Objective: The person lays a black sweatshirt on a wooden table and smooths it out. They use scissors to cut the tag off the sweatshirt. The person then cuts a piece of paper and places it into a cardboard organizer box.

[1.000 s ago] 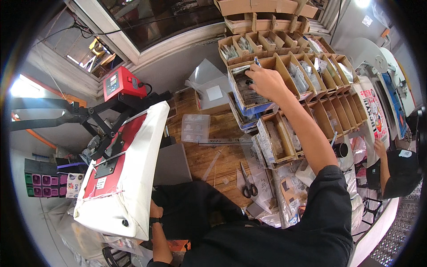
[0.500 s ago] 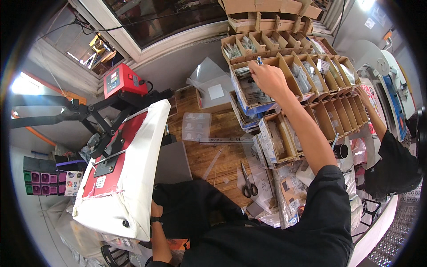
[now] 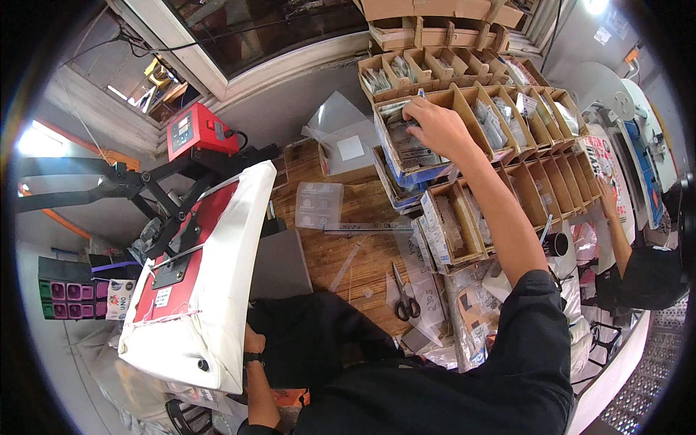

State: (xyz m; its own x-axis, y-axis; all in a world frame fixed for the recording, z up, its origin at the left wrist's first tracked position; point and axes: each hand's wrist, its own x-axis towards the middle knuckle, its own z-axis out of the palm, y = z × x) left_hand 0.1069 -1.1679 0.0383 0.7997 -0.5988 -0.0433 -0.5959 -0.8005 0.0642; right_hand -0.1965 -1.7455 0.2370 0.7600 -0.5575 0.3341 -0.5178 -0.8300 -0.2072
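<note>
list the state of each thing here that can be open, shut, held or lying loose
heat press: open, upper plate raised and tilted
scissors: shut, lying flat on the wooden table
cardboard bin: open-topped, packets inside
right hand: reaching into that bin, on the packets
left hand: low beside the press

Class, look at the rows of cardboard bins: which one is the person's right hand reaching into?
The large bin at the left end of the middle row, filled with packets; the right hand rests on its contents.

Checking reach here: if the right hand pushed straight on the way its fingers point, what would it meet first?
Probably the small packets in the cardboard bin; the right hand already dips its fingers among them, though depth is unclear.
</note>
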